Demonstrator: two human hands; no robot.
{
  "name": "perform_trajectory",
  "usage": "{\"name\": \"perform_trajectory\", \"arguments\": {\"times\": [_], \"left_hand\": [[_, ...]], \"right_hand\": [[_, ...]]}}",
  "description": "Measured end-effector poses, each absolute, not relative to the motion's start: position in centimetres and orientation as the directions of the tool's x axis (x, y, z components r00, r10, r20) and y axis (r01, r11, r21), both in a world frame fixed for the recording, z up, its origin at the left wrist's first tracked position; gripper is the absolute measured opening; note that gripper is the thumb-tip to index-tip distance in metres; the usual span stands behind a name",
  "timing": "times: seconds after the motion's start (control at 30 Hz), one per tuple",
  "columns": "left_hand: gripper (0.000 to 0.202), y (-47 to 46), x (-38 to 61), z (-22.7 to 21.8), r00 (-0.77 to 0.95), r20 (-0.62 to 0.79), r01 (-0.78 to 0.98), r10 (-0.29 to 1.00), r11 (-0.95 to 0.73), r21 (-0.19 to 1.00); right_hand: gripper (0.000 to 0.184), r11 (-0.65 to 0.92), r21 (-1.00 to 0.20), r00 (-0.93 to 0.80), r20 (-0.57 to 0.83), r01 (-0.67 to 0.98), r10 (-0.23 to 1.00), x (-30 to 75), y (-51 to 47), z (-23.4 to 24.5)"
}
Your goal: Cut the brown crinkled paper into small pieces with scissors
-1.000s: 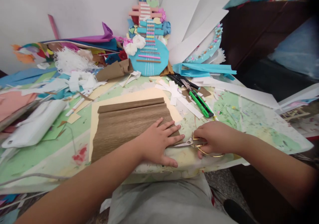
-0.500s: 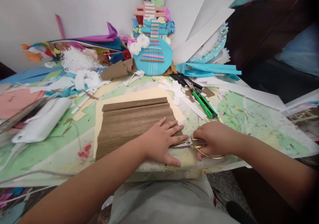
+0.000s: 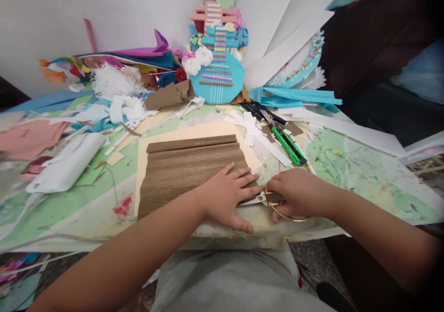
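Brown crepe paper (image 3: 187,168) with a folded strip along its far edge lies over a cream sheet (image 3: 204,129) on the table. My left hand (image 3: 231,196) rests flat on the paper's right part, fingers spread. My right hand (image 3: 298,194) is wrapped round the gold handles of a pair of scissors (image 3: 260,198). The blades point left and run under or beside my left fingers at the paper's near right edge. Their tips are hidden behind my left hand, so I cannot tell how far apart they are.
Beyond the paper lie a green utility knife (image 3: 289,145), black pens and white paper strips (image 3: 251,127). A blue paper guitar (image 3: 218,78) leans on the wall. At left are a white glue gun or similar white device (image 3: 65,164) with a cord, and paper scraps.
The whole view has shifted slightly, moving the table's things a little to the right. The scissor handles look slightly closer together; my left hand stays on the paper.
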State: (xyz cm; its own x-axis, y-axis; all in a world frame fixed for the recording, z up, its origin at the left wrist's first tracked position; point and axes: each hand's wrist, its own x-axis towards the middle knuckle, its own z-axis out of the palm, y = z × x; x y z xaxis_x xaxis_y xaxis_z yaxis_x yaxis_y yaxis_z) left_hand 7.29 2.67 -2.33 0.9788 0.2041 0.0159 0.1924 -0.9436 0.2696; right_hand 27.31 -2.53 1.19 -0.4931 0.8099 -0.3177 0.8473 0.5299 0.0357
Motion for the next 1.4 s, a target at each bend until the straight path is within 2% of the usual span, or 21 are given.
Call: {"name": "perform_trajectory", "arguments": {"times": [0.13, 0.3, 0.43, 0.6, 0.97, 1.17, 1.3, 1.4], "left_hand": [[0.081, 3.1, 7.0, -1.8, 0.977, 0.059, 0.176, 0.207, -0.926, 0.334], [0.053, 2.8, 7.0, -1.1, 0.981, 0.064, 0.164, 0.184, -0.956, 0.243], [0.064, 2.5, 6.0, -0.9, 0.978, 0.001, 0.203, 0.207, -0.964, 0.173], [0.083, 2.7, 4.5, -1.8, 0.968, -0.080, 0.248, 0.237, -0.948, 0.201], [0.080, 2.8, 4.6, -2.1, 0.966, -0.059, 0.260, 0.254, -0.935, 0.241], [0.080, 2.7, 4.5, -2.1, 0.968, -0.025, 0.247, 0.249, -0.936, 0.250], [0.079, 2.7, 4.5, -2.0, 0.966, -0.026, 0.256, 0.258, -0.933, 0.252], [0.078, 2.6, 4.4, -2.1, 0.965, -0.022, 0.259, 0.262, -0.935, 0.242]], "right_hand": [[0.046, 0.516, 0.001, -0.493, -0.295, 0.856, 0.818, 27.9, -2.7, 1.4], [0.044, 0.546, 0.007, -0.526, -0.258, 0.838, 0.811, 28.1, -2.7, 1.2], [0.046, 0.572, -0.030, -0.561, -0.240, 0.820, 0.792, 27.9, -2.7, 1.2], [0.044, 0.558, -0.091, -0.561, -0.247, 0.825, 0.790, 27.3, -2.7, 1.4], [0.044, 0.534, -0.117, -0.542, -0.310, 0.837, 0.781, 26.4, -2.4, 2.2], [0.046, 0.571, -0.211, -0.609, -0.261, 0.793, 0.749, 26.9, -2.3, 1.9], [0.041, 0.615, -0.100, -0.622, -0.176, 0.783, 0.763, 27.1, -2.3, 1.8], [0.040, 0.605, -0.034, -0.600, -0.181, 0.796, 0.779, 26.9, -2.7, 1.9]]}}
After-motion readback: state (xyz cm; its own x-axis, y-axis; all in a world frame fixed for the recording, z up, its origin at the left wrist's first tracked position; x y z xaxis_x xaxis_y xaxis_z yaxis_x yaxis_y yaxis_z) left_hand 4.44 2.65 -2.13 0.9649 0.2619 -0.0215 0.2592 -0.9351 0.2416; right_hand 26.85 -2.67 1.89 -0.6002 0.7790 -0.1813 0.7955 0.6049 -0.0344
